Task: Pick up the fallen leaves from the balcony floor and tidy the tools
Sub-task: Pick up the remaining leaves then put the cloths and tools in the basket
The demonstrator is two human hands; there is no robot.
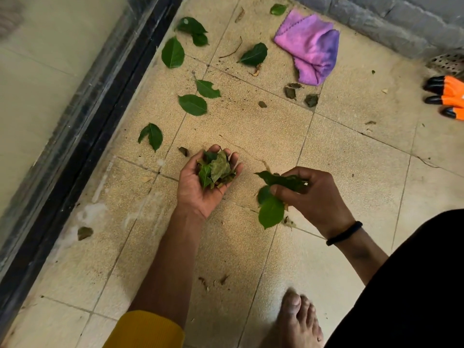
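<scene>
My left hand (200,187) is turned palm up over the tiled balcony floor (339,156) and cups a small heap of green and brown leaves (216,169), fingers curled around it. To its right, my right hand (311,194) pinches a few green leaves (272,207) between thumb and fingers, just above the floor. Several green leaves lie scattered on the floor farther away, such as one leaf (192,104) and another (172,53). Small dry brown leaves (291,91) lie near the cloth.
A crumpled purple cloth (311,46) lies at the far side. Orange and black gloves (447,96) sit at the right edge beside a perforated metal object (449,62). A dark sliding door track (82,136) runs along the left. My bare foot (298,320) stands at the bottom.
</scene>
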